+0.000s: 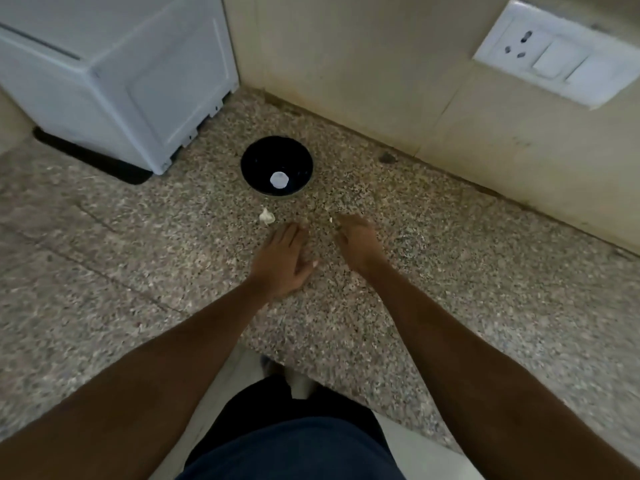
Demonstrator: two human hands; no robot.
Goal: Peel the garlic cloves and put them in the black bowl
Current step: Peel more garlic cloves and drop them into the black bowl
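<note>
You are resting both hands on the worktop [450, 271], left hand [282, 259] and right hand [356, 242] blurred, grip state indeterminate, while one garlic piece [267, 216] is lying at eleven o'clock of them, unpeeled by appearance, short of the black bowl [277, 165], which is holding one pale item.

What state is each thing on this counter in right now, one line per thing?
Black bowl: upright on the counter, a pale round spot at its bottom.
Garlic piece: loose on the counter, between bowl and left hand, untouched.
Left hand: fingers extended, palm down, no grip.
Right hand: blurred, over the counter, grip unclear.
Wall socket: nothing plugged in.
</note>
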